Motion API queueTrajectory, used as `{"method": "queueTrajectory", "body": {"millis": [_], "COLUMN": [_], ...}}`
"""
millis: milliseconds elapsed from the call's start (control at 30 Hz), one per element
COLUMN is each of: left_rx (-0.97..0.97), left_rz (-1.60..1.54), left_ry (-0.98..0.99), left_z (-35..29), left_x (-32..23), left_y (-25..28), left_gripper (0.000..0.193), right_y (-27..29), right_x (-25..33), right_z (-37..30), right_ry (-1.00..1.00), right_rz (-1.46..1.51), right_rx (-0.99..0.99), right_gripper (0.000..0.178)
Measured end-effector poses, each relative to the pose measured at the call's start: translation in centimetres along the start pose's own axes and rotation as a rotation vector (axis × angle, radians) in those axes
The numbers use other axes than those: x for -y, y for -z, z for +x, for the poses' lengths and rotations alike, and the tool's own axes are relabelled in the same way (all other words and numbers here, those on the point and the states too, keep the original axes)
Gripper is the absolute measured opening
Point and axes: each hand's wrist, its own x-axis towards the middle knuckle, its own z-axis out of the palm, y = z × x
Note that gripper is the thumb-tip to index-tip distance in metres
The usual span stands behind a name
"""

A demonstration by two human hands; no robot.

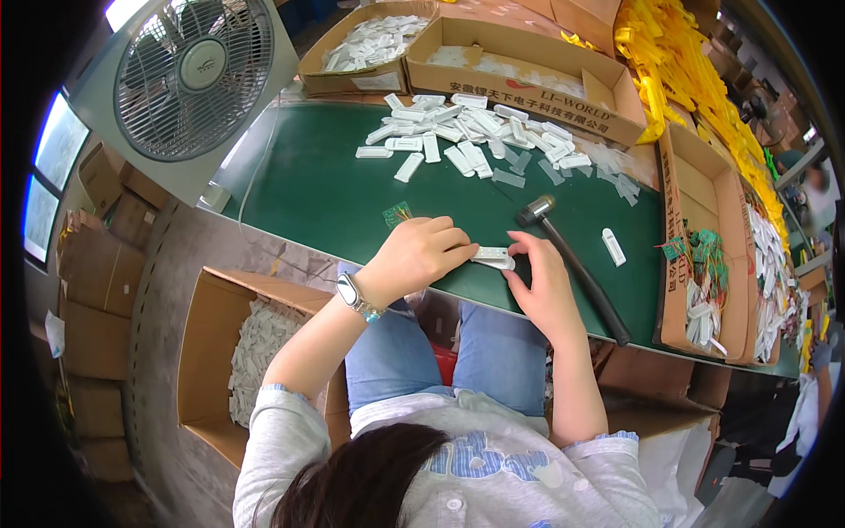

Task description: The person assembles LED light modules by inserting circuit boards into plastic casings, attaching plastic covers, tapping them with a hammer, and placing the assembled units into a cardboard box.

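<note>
At the table's front edge my left hand (pixel 419 252) pinches one end of a white plastic casing (pixel 495 257). My right hand (pixel 544 283) has its thumb and forefinger closed on the casing's other end. Just beyond my left hand lies a small green circuit board (pixel 397 213) with thin wires, partly hidden by the hand. A hammer (pixel 576 266) with a black handle rests to the right of my right hand. Further right is a single white casing (pixel 613 247). Many more white casings (pixel 458 128) are heaped at the back of the green table (pixel 308 180).
Clear plastic strips (pixel 616 169) lie beside the heap. Cardboard boxes (pixel 537 99) line the back. A right-hand box (pixel 704 176) holds wired circuit boards. A large fan (pixel 195 84) stands left, and a low box (pixel 207 352) of white parts sits by my left arm. Yellow straps pile up back right.
</note>
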Motion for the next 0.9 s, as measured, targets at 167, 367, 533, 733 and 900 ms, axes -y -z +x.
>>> {"method": "queueTrajectory", "body": {"millis": [167,367,533,733,900], "left_rx": [0.072,0.065,0.081,0.097,0.088], "left_rz": [0.063,0.078,0.115,0.054,-0.031], "left_ry": [-0.094,-0.047,-0.038,0.007,0.078], "left_z": [-0.3,0.2,0.5,0.5,-0.4], "left_x": [0.1,0.4,0.7,-0.1,-0.4], "left_y": [-0.1,0.0,-0.7,-0.3,-0.2], "left_gripper": [0.029,0.026,0.026,0.027,0.025], "right_y": [0.2,-0.3,-0.2,-0.4,-0.6], "right_x": [0.0,0.0,0.4,0.4,0.5], "right_z": [0.0,-0.1,-0.1,-0.3,-0.5], "right_ry": [0.073,0.137,0.178,0.174,0.179], "right_rz": [-0.089,-0.12,-0.12,-0.124,-0.144], "right_rx": [0.055,-0.015,0.036,0.032,0.007], "right_gripper": [0.032,0.024,0.028,0.03,0.03]}}
